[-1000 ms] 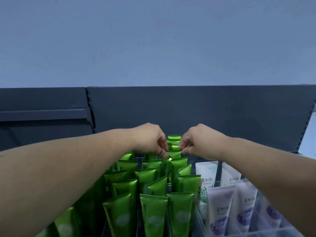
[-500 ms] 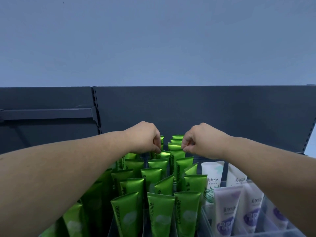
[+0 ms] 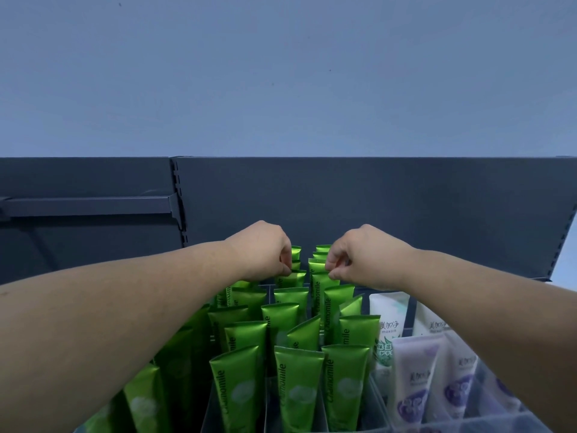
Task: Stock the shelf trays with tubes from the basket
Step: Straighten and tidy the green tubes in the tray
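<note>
Head view, starting at nine o'clock: what is showing there?

A dark shelf rail [image 3: 87, 206] is running along the dark back panel [image 3: 390, 198] and ending at a slotted upright [image 3: 179, 198]. A pale blue-grey wall [image 3: 281, 73] is filling everything toward twelve.

And the hands?

Both are reaching in to the centre. The left hand [image 3: 265, 254] is pinching the top seam of a rear green tube [image 3: 292, 279] between thumb and curled fingers. Just beside it, toward three o'clock, the right hand [image 3: 359, 257] is pinching the top of the neighbouring green tube [image 3: 319, 292] in the same way.

Where are the tubes sitting?

The green tubes [image 3: 296, 385] are standing upright in rows, filling clear trays [image 3: 379, 401] from the centre down to six o'clock. Toward four o'clock, white tubes [image 3: 387, 310] and lilac tubes [image 3: 412, 370] are standing in the next clear tray, beneath the right forearm.

Is the shelf surface showing?

Tubes are covering it, so I cannot tell.
</note>
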Motion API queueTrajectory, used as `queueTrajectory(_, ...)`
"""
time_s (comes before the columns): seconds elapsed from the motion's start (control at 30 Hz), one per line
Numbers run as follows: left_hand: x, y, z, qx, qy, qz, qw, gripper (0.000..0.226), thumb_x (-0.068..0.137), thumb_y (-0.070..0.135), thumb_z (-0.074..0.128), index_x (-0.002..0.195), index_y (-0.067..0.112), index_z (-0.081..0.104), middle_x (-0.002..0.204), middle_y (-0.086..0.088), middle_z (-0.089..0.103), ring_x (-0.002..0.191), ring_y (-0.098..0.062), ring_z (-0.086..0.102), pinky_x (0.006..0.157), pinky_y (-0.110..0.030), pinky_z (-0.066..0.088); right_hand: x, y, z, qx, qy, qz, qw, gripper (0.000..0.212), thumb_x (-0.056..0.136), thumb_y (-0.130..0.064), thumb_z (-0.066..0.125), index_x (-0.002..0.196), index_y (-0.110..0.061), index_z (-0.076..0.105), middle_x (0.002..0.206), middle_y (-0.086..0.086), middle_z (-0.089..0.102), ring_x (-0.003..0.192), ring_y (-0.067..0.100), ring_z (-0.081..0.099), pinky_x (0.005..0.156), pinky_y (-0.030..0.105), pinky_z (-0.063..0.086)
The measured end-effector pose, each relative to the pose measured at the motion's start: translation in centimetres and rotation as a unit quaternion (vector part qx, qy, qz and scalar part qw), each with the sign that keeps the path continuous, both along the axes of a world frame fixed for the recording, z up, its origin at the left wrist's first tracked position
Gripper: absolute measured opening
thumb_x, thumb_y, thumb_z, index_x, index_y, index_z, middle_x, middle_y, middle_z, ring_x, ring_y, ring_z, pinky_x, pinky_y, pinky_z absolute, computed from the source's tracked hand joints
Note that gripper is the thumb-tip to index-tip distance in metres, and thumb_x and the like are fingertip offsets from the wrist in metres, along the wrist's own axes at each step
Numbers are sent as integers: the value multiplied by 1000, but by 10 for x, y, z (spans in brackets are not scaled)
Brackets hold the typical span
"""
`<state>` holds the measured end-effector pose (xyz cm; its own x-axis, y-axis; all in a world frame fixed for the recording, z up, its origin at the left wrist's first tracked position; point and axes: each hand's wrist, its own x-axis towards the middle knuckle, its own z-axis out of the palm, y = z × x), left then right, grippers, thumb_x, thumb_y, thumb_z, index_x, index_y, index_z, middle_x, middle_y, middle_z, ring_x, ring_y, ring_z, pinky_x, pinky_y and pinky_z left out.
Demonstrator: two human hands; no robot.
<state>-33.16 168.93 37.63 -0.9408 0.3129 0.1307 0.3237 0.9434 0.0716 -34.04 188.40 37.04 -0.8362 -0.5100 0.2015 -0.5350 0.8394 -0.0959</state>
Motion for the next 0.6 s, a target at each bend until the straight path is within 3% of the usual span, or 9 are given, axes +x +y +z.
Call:
queueTrajectory(0.27,1,-7,-2,-3,-8,20,1000,13,85,33,68,94,25,71,87,14,64,85,-6,59,75,-21,46,6,4,2,-2,0,-5,1000,18,86,-30,69,103,-27,72,76,-15,62,83,5,61,84,28,53)
queueTrajectory(0.37,5,-7,0,2,-12,20,1000,15,85,34,69,96,25,71,87,14,63,85,-5,59,75,-20,45,8,11,7,-10,14,-8,1000,19,86,-32,69,104,-28,71,88,-14,69,89,6,63,86,28,52)
queueTrajectory(0.5,14,-4,6,17,22,17,999,19,84,36,69,100,25,70,94,12,67,84,-4,58,79,-20,47,18,26,15,-64,19,-5,998,7,83,-33,72,90,-31,73,78,-20,66,75,-5,61,70,7,45)
queueTrajectory(0.6,29,4,12,43,56,2,998,19,84,38,69,100,27,70,80,19,60,83,-3,59,79,-19,47,32,34,17,-90,-34,19,995,3,81,-31,75,84,-31,75,75,-17,71,72,-9,62,65,5,46)
